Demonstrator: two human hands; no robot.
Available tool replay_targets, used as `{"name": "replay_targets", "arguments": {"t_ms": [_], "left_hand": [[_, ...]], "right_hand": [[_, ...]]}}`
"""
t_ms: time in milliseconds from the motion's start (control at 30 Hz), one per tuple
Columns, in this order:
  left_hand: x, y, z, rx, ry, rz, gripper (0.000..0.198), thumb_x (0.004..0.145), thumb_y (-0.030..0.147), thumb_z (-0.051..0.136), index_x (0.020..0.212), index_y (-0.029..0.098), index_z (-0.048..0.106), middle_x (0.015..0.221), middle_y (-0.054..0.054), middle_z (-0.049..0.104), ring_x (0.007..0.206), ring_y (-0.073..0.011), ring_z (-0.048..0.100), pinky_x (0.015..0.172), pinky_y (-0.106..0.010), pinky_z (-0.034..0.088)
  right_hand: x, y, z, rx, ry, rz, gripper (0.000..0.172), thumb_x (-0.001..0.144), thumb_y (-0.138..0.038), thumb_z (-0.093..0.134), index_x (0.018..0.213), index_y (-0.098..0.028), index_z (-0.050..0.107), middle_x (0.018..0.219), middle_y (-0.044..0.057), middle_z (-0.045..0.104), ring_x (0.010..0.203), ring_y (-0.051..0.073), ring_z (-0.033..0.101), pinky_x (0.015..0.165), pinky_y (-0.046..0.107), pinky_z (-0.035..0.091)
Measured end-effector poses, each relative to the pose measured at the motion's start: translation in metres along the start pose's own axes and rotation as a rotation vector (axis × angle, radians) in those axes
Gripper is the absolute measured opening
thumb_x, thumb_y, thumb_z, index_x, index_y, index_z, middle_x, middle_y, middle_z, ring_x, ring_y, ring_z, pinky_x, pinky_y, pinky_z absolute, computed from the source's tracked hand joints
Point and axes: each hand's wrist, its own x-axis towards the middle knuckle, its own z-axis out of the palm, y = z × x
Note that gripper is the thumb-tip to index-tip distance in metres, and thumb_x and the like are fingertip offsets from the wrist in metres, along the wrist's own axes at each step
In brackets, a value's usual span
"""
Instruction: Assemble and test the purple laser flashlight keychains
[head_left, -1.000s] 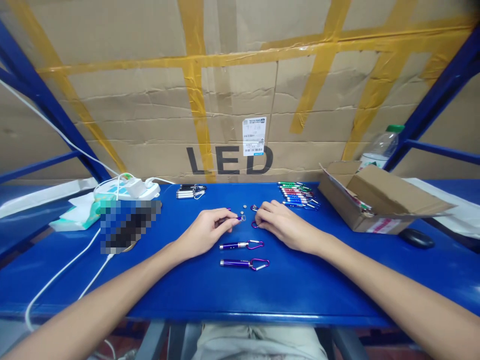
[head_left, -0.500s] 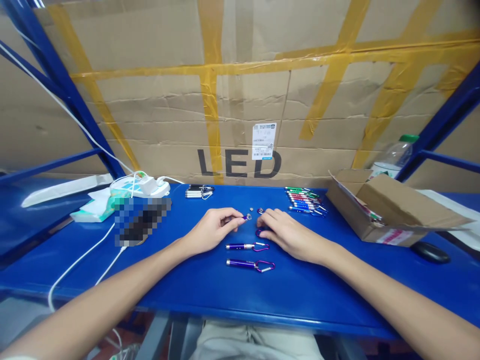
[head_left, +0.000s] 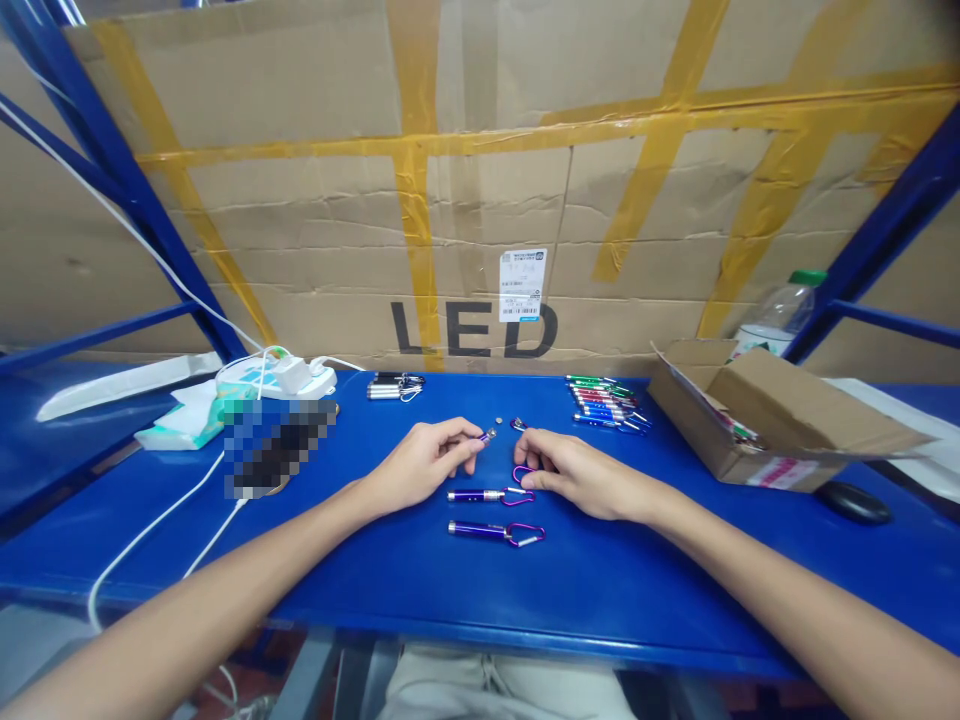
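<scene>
My left hand (head_left: 427,462) pinches a slim purple flashlight tube (head_left: 486,437), its metal end pointing right; most of it is hidden by the fingers. My right hand (head_left: 581,472) has its fingers curled, with a purple carabiner clip (head_left: 519,474) at the thumb tip. Beside the right fingertips is a small purple and silver end piece (head_left: 517,424). Between the hands a tiny round silver piece (head_left: 499,420) lies on the blue table. Nearer to me lie two purple keychain flashlights (head_left: 474,496) with carabiners, one below the other.
Green, red and blue flashlights (head_left: 600,398) lie in a row at the back right, beside an open cardboard box (head_left: 757,460) and a black mouse (head_left: 853,502). Black and silver ones (head_left: 390,387) lie back left. A power strip (head_left: 300,378), cables and tissue pack (head_left: 184,425) are further left.
The tube in my left hand has tilted slightly. My right fingers have shifted, leaving more of the carabiner showing. The whole view has moved a little.
</scene>
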Motion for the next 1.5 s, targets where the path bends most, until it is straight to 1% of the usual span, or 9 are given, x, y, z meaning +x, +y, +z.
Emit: {"name": "replay_targets", "arguments": {"t_ms": [33, 133, 300, 400, 500, 633, 1033, 1333, 1500], "left_hand": [[0.0, 0.0, 0.0, 0.016, -0.007, 0.006, 0.033, 0.108, 0.047, 0.056, 0.112, 0.018, 0.07, 0.082, -0.001, 0.076, 0.069, -0.0136, 0.064, 0.069, -0.026, 0.048], [-0.001, 0.002, -0.001, 0.072, -0.015, 0.026, 0.032, 0.109, 0.045, 0.054, 0.119, 0.018, 0.069, 0.082, -0.001, 0.076, 0.069, -0.0136, 0.064, 0.069, -0.026, 0.048], [-0.002, 0.004, -0.002, 0.133, -0.033, 0.062, 0.033, 0.11, 0.044, 0.053, 0.126, 0.021, 0.069, 0.085, 0.0, 0.075, 0.073, -0.0145, 0.065, 0.072, -0.026, 0.048], [-0.003, 0.005, -0.001, 0.138, -0.046, 0.061, 0.032, 0.11, 0.043, 0.053, 0.125, 0.021, 0.07, 0.085, 0.0, 0.075, 0.074, -0.0146, 0.065, 0.072, -0.026, 0.047], [-0.004, 0.007, 0.001, 0.114, -0.059, 0.058, 0.032, 0.11, 0.043, 0.053, 0.125, 0.02, 0.07, 0.085, 0.0, 0.074, 0.073, -0.0143, 0.063, 0.07, -0.026, 0.047], [-0.005, 0.011, 0.001, 0.091, -0.066, 0.067, 0.032, 0.11, 0.042, 0.052, 0.122, 0.019, 0.071, 0.085, 0.0, 0.073, 0.072, -0.0142, 0.062, 0.07, -0.026, 0.046], [-0.004, 0.009, 0.001, 0.079, -0.077, 0.083, 0.034, 0.11, 0.044, 0.051, 0.119, 0.018, 0.072, 0.084, -0.001, 0.072, 0.071, -0.0142, 0.059, 0.07, -0.026, 0.046], [-0.004, 0.01, 0.001, 0.09, -0.084, 0.082, 0.034, 0.111, 0.044, 0.05, 0.116, 0.019, 0.073, 0.082, 0.0, 0.071, 0.071, -0.014, 0.061, 0.071, -0.025, 0.047], [-0.003, 0.008, 0.0, 0.133, -0.049, 0.132, 0.03, 0.11, 0.04, 0.053, 0.121, 0.02, 0.072, 0.09, -0.002, 0.074, 0.078, -0.0163, 0.067, 0.076, -0.026, 0.051]], "right_hand": [[0.0, 0.0, 0.0, -0.004, 0.002, -0.013, 0.004, 0.101, -0.024, 0.063, 0.099, -0.022, 0.06, 0.093, 0.003, 0.065, 0.084, 0.02, 0.059, 0.076, 0.032, 0.046], [0.003, 0.0, 0.0, 0.028, 0.063, -0.063, 0.015, 0.103, -0.029, 0.061, 0.09, -0.021, 0.062, 0.09, 0.002, 0.065, 0.084, 0.019, 0.059, 0.077, 0.031, 0.046], [0.009, -0.003, 0.006, 0.478, 0.19, 0.005, 0.037, 0.097, -0.057, 0.07, 0.096, -0.019, 0.068, 0.083, 0.001, 0.069, 0.074, 0.017, 0.065, 0.072, 0.031, 0.053], [0.009, -0.007, 0.01, 0.649, 0.246, 0.005, 0.042, 0.091, -0.061, 0.077, 0.097, -0.019, 0.07, 0.085, 0.003, 0.075, 0.078, 0.019, 0.073, 0.078, 0.035, 0.06], [0.007, -0.012, 0.014, 0.623, 0.287, 0.001, 0.041, 0.093, -0.06, 0.076, 0.093, -0.02, 0.071, 0.086, 0.004, 0.077, 0.082, 0.022, 0.077, 0.082, 0.037, 0.063], [0.005, -0.018, 0.016, 0.572, 0.291, -0.023, 0.041, 0.096, -0.062, 0.071, 0.093, -0.021, 0.071, 0.085, 0.004, 0.078, 0.081, 0.023, 0.079, 0.08, 0.038, 0.066], [0.001, -0.023, 0.014, 0.394, 0.337, -0.035, 0.037, 0.102, -0.058, 0.065, 0.088, -0.023, 0.068, 0.08, 0.003, 0.078, 0.074, 0.022, 0.079, 0.073, 0.035, 0.064], [0.002, -0.023, 0.018, 0.41, 0.318, -0.027, 0.042, 0.102, -0.063, 0.062, 0.086, -0.025, 0.061, 0.081, 0.003, 0.077, 0.079, 0.024, 0.08, 0.076, 0.038, 0.067], [0.003, -0.021, 0.019, 0.61, 0.235, 0.011, 0.04, 0.101, -0.062, 0.065, 0.095, -0.023, 0.056, 0.086, 0.003, 0.075, 0.078, 0.02, 0.077, 0.075, 0.036, 0.065]]}}
